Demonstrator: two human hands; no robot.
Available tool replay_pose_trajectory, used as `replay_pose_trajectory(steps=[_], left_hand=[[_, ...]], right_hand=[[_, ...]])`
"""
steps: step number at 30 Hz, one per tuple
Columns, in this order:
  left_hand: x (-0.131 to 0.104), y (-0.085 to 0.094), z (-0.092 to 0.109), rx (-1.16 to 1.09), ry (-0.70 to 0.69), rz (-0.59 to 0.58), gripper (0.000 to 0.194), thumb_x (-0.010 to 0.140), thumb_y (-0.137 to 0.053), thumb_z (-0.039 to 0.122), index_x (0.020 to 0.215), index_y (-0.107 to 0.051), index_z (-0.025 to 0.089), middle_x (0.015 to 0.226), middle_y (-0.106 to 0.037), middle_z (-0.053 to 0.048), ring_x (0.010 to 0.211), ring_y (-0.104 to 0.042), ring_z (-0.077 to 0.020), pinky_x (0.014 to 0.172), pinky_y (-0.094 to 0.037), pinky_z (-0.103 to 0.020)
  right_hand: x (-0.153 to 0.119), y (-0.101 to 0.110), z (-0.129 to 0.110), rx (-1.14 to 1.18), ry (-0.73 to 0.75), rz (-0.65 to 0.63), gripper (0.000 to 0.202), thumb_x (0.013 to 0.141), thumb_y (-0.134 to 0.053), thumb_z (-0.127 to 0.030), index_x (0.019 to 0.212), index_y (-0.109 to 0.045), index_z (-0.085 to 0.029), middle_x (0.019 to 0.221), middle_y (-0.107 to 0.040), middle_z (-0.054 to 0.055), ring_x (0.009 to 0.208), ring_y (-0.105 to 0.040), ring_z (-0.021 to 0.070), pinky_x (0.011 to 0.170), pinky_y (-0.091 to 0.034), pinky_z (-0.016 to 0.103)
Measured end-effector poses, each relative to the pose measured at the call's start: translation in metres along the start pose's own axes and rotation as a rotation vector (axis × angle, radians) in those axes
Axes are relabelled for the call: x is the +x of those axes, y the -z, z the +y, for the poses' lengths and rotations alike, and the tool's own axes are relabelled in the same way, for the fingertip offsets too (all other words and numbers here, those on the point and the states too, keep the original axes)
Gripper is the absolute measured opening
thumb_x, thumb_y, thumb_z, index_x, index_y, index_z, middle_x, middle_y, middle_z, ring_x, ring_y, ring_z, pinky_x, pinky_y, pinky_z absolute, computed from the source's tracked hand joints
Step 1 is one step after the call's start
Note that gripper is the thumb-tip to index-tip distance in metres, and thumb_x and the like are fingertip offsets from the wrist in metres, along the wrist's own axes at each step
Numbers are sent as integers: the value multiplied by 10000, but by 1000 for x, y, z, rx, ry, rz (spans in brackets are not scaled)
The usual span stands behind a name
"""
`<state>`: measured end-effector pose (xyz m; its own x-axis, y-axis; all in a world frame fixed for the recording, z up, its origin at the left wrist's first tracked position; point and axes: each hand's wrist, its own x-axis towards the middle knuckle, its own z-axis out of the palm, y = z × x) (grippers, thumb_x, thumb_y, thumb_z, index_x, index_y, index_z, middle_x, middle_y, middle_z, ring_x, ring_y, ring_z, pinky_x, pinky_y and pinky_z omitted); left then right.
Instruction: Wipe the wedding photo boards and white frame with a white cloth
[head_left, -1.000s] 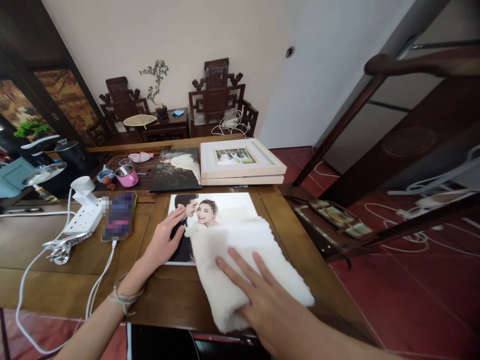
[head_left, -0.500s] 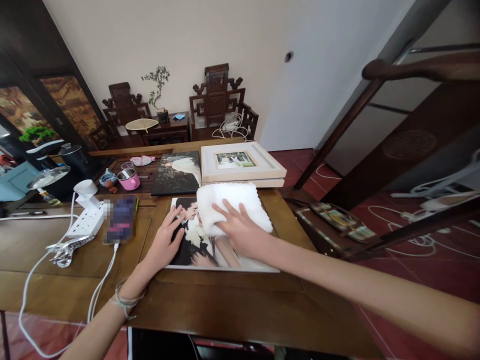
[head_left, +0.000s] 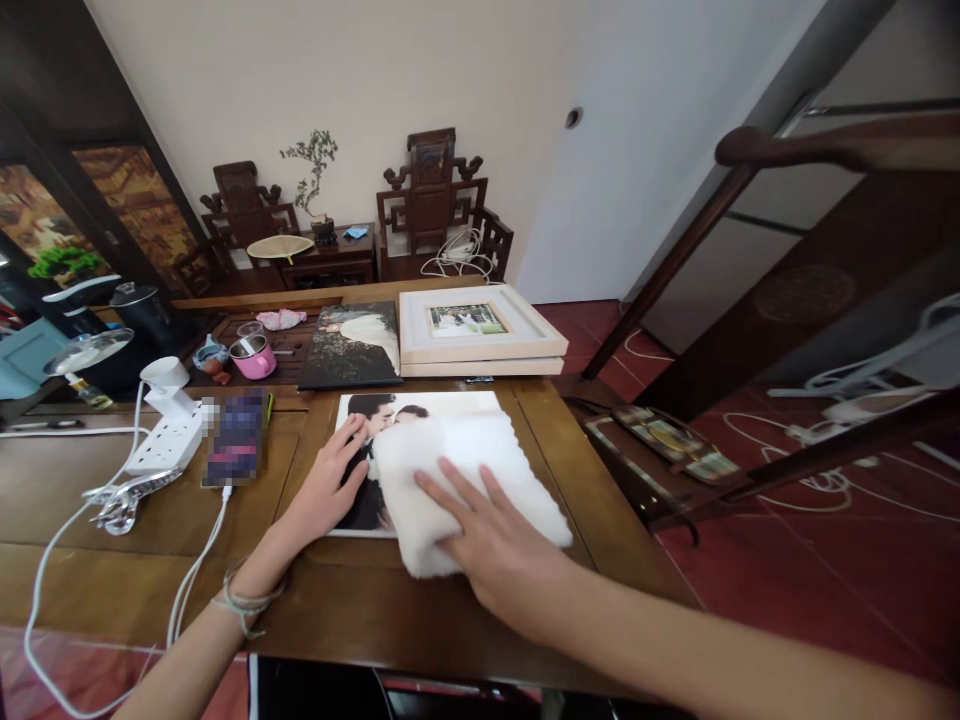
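A large wedding photo print [head_left: 360, 420] lies flat on the wooden table [head_left: 450, 620]. My left hand [head_left: 328, 484] rests flat on its left edge, fingers spread, holding it still. My right hand [head_left: 491, 540] presses flat on a folded white towel [head_left: 450, 465], which covers most of the print's lower and right part. Only the upper left of the picture shows.
Behind the print lie a dark photo panel [head_left: 352, 345] and two stacked light wooden frames [head_left: 480, 335]. To the left are a phone [head_left: 236, 437] on a white cable, a power strip [head_left: 166, 440], a pink pot [head_left: 253, 356]. A dark wooden chair frame [head_left: 825, 160] stands at the right.
My right hand slid the towel from the print's near edge up to its far edge, then back toward me over the middle. My left hand stayed put.
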<state>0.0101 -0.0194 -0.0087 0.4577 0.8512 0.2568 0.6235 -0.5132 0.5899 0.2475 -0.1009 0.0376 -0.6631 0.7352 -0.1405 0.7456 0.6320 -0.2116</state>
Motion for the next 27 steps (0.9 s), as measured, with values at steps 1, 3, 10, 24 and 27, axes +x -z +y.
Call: replay_pose_trajectory(steps=[1,3,10,24,27], left_hand=[[-1,1,0,-9,-1,-17,476,966,-372,340,1417,-404,192,1535,-305,-95,1438,-220,-228,1173,-186,-476],[-2,1,1,-28,-8,-33,466,980,-336,339,1431,-380,229,1543,-292,-69,1441,-209,-221,1174,-181,-475],[-1,-1,0,-25,-48,-1,464,986,-306,327,1432,-381,226,1518,-348,-71,1420,-270,-212,1177,-202,-449],[2,-1,3,-17,-33,12,445,980,-313,299,1392,-445,196,1493,-390,-89,1407,-302,-216,1170,-229,-455],[1,-2,1,-15,-46,18,438,978,-323,284,1393,-441,212,1494,-390,-82,1407,-302,-211,1168,-231,-464]], right_hand=[[9,3,7,-17,-21,7,455,715,-537,-6,1121,-670,-161,1546,-200,169,1398,-80,425,1063,-147,688],[28,10,22,-53,-64,37,488,722,-517,3,1167,-642,-154,1536,-231,182,1393,-105,434,1050,-178,692],[65,13,47,-117,-125,145,536,755,-513,-8,1263,-572,-168,1528,-252,192,1393,-120,437,1017,-201,716],[-14,-6,-25,1,102,8,228,806,-573,-126,948,-740,-188,1528,-251,148,1378,-156,447,1035,-196,715],[3,1,-3,-21,40,0,337,748,-577,-49,1033,-717,-161,1545,-203,159,1394,-97,433,1064,-146,689]])
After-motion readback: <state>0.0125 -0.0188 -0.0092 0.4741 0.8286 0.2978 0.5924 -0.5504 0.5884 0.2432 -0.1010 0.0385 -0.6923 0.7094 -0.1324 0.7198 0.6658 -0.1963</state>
